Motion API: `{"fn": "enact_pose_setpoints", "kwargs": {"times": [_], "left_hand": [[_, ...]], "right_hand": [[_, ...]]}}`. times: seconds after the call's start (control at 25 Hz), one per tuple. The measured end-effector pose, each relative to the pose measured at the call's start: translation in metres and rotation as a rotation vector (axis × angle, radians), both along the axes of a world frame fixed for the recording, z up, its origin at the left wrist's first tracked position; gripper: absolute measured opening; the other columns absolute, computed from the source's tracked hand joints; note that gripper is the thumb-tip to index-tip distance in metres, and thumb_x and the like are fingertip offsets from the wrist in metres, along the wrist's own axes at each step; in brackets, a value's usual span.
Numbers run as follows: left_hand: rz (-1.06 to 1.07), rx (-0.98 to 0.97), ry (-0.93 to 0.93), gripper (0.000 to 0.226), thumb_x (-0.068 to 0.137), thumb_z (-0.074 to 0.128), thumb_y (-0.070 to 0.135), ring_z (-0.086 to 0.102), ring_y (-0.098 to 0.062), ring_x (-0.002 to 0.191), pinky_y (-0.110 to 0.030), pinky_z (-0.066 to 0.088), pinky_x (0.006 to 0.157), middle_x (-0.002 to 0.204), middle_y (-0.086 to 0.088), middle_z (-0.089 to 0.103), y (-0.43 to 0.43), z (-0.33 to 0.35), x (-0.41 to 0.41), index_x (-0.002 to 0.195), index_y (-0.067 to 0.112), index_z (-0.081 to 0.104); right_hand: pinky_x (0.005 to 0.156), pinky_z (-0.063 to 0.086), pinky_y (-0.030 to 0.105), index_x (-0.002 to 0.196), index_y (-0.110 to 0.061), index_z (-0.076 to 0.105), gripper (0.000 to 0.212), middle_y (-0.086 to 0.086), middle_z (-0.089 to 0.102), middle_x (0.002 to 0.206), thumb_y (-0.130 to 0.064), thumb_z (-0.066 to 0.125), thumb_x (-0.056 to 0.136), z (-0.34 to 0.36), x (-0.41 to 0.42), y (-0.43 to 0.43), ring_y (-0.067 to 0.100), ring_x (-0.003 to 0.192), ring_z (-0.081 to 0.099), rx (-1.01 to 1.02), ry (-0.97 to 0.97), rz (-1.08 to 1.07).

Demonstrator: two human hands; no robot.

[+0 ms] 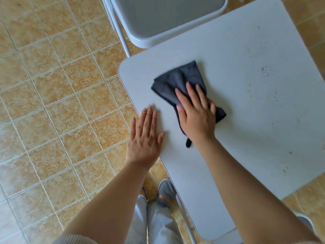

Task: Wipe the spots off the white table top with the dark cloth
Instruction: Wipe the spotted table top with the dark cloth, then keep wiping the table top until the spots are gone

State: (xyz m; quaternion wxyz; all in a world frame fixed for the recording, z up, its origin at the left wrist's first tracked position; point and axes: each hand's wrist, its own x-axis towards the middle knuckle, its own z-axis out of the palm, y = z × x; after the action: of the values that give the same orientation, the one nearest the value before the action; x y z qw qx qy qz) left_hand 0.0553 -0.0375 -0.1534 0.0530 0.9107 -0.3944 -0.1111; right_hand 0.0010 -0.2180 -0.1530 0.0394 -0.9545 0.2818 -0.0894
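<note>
The white table top fills the right half of the head view. A dark grey cloth lies crumpled on its left part. My right hand presses flat on the near half of the cloth, fingers spread and pointing away from me. My left hand rests palm down on the table's left edge, fingers apart and holding nothing. Small dark and reddish spots are scattered over the right side of the table, apart from the cloth.
A grey folding chair stands at the table's far side, its seat tucked against the edge. Tan floor tiles cover the left. My legs and a grey slipper are below the near table edge.
</note>
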Motion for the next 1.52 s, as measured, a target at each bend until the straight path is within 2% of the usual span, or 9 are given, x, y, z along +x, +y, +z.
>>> {"fn": "enact_pose_setpoints", "kwargs": {"times": [0.16,0.28,0.36,0.48,0.72,1.0,1.2,1.32,1.52], "left_hand": [[-0.001,0.002,0.009,0.065,0.102,0.015,0.044,-0.006,-0.02,0.15,-0.044,0.005,0.121,0.163,-0.009,-0.004,-0.001,-0.001,0.001,0.155,0.008,0.002],[0.001,-0.004,0.017,0.065,0.102,0.015,0.044,-0.005,-0.02,0.15,-0.044,0.005,0.121,0.163,-0.008,-0.004,0.0,-0.001,0.001,0.155,0.008,0.002],[-0.001,-0.007,0.013,0.065,0.102,0.015,0.044,-0.005,-0.02,0.15,-0.044,0.005,0.121,0.163,-0.008,-0.004,0.0,-0.001,0.001,0.155,0.008,0.003],[0.003,-0.009,0.003,0.065,0.103,0.017,0.044,-0.004,-0.02,0.15,-0.045,0.004,0.121,0.163,-0.008,-0.002,0.003,-0.002,0.0,0.155,0.008,0.004],[0.044,-0.003,-0.029,0.065,0.102,0.016,0.046,0.001,-0.019,0.15,-0.042,0.003,0.121,0.163,-0.007,0.007,0.008,0.002,-0.004,0.155,0.009,0.009],[0.146,-0.015,-0.016,0.062,0.103,0.011,0.043,-0.003,-0.019,0.15,-0.042,0.001,0.121,0.163,-0.006,-0.002,0.03,0.019,-0.026,0.154,0.009,0.002],[0.096,-0.026,0.11,0.059,0.102,0.003,0.043,-0.016,-0.014,0.147,-0.036,-0.008,0.121,0.161,-0.003,-0.012,0.009,0.025,-0.047,0.152,0.013,-0.009],[0.045,0.008,0.145,0.06,0.102,0.005,0.043,-0.021,-0.013,0.145,-0.034,-0.012,0.12,0.161,-0.004,-0.015,-0.002,0.02,-0.061,0.151,0.013,-0.012],[0.043,-0.013,0.109,0.066,0.099,0.001,0.046,-0.011,-0.016,0.149,-0.033,-0.011,0.12,0.162,-0.005,-0.007,-0.012,0.014,-0.067,0.154,0.01,-0.001]], "right_hand": [[0.098,0.04,0.042,0.14,-0.035,0.054,0.037,-0.004,0.047,0.153,-0.037,0.042,0.105,0.002,-0.038,-0.018,0.022,0.142,0.043,-0.026,0.018,-0.16],[0.107,0.033,0.045,0.147,-0.037,0.044,0.043,-0.005,0.035,0.16,-0.04,0.038,0.104,0.005,0.005,-0.043,0.023,0.149,0.03,0.091,0.064,-0.446],[0.113,0.025,0.047,0.152,-0.039,0.034,0.047,-0.005,0.023,0.165,-0.041,0.036,0.105,0.009,0.044,-0.056,0.023,0.153,0.018,0.18,0.095,-0.496],[0.113,0.023,0.047,0.153,-0.04,0.031,0.049,-0.005,0.019,0.166,-0.043,0.036,0.104,0.009,0.084,-0.053,0.023,0.154,0.015,0.181,0.139,-0.308],[0.099,0.036,0.044,0.141,-0.038,0.052,0.043,-0.005,0.045,0.154,-0.04,0.042,0.099,-0.004,0.061,0.003,0.023,0.143,0.041,0.059,0.035,0.102],[0.102,0.037,0.045,0.145,-0.036,0.048,0.041,-0.005,0.041,0.157,-0.036,0.041,0.105,0.008,-0.049,0.065,0.023,0.146,0.036,0.058,0.019,0.171],[0.103,0.041,0.046,0.145,-0.034,0.049,0.041,-0.003,0.039,0.158,-0.034,0.043,0.105,0.017,-0.165,0.08,0.023,0.147,0.035,0.033,0.07,0.184],[0.098,0.043,0.045,0.144,-0.033,0.051,0.039,-0.002,0.042,0.156,-0.033,0.042,0.106,0.014,-0.196,0.062,0.024,0.143,0.042,-0.019,0.08,0.01],[0.097,0.041,0.045,0.143,-0.034,0.05,0.041,-0.001,0.044,0.155,-0.034,0.05,0.102,0.004,-0.137,0.059,0.026,0.141,0.044,0.106,-0.073,-0.523]]}}
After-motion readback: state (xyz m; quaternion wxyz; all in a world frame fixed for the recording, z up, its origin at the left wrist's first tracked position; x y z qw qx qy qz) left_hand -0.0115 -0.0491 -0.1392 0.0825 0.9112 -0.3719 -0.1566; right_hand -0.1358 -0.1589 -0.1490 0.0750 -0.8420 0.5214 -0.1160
